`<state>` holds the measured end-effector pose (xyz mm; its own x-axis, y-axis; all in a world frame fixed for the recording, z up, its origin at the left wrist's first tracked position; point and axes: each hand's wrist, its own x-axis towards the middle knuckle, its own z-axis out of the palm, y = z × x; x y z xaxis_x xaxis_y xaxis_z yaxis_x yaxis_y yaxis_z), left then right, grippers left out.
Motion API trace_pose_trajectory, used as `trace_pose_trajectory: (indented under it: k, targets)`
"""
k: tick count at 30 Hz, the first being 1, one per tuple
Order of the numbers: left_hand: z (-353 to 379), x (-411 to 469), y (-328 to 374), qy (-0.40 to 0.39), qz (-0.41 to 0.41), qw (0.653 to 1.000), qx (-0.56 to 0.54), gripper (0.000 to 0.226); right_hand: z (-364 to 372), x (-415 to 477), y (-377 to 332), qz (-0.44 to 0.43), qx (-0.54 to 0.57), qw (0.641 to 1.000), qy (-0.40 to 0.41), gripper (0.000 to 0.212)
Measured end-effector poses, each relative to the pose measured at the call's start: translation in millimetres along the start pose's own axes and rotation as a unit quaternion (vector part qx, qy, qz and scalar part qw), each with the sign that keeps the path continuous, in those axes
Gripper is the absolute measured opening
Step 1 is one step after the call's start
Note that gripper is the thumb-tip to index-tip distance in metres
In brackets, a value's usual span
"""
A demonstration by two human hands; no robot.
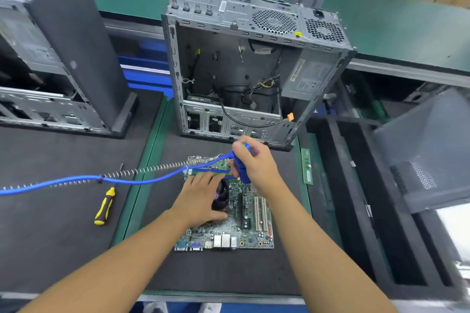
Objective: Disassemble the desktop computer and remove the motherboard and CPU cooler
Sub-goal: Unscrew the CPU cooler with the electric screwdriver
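The desk (pixel 216 274) carries everything here. At its far side lies the opened computer case (pixel 254 20), with loose cables inside and its board bay bare. The motherboard (pixel 254 231) is out of the case and lies flat on the black mat right in front of you, so that half of the job looks done. The step in hand appears to be freeing the CPU cooler (pixel 221 198), the dark round fan sitting on the board's left-middle.

Your right hand (pixel 256 168) is wrapped round the blue electric screwdriver (pixel 243 173). It holds the tool nearly upright, bit down, just past the cooler's far right edge; the tip itself is hidden behind your fingers. The tool's blue cable (pixel 127 180) trails off to the left over the mat.

Your left hand (pixel 201 195) lies over the cooler's left side, fingers spread across the top and thumb hooked round its near edge, steadying it.

Next, you likely need to seat the bit squarely in a cooler screw and hold the driver vertical. Back each screw out before you lift; pulling early could strain the board. Keep the cable from dragging over the components. A yellow-handled screwdriver (pixel 104 207) lies unused well to the left.
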<state>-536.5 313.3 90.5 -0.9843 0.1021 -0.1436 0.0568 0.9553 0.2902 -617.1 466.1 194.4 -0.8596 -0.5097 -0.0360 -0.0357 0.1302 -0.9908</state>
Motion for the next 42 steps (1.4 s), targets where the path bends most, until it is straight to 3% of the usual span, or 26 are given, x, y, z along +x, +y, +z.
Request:
trace_pose_trajectory:
  k: [5, 10, 13, 17, 42]
  targets:
    - [3, 3, -3, -0.004, 0.003, 1.0, 0.004, 0.103, 8, 4, 13, 0.018, -0.077, 0.996, 0.028, 0.035]
    - [3, 4, -5, -0.014, 0.007, 1.0, -0.003, 0.101, 9, 5, 25, 0.032, 0.036, 0.995, 0.089, 0.033]
    - [2, 4, -9, -0.035, 0.014, 0.999, -0.034, 0.102, -1, 11, 29, 0.005, 0.098, 0.992, 0.079, 0.04]
    - [0, 3, -19, -0.032, 0.044, 0.998, -0.018, 0.099, 1, 20, 34, -0.016, 0.163, 0.985, 0.059, 0.034]
    - [-13, -26, -62, -0.01, -0.008, 0.999, -0.029, 0.089, 81, 45, 41, 0.001, 0.172, 0.985, 0.028, 0.029]
